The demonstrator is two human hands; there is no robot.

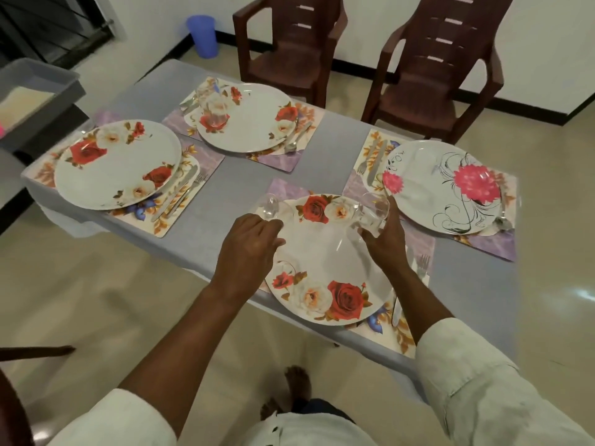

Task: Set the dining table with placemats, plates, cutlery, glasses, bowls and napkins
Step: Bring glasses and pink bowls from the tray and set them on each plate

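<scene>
While left hand [249, 235] grips glass [269, 206] | right hand [384, 238] grips tumbler [373, 212]

a home dining room is showing here: a cloth-covered dining table [231, 188] is carrying floral plates [116, 165], brown plastic chairs [289, 49] standing at its far edge.

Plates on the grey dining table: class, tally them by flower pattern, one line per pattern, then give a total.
White round plates with red and cream roses: 3
White round plate with pink flowers and black swirls: 1
Total: 4
</scene>
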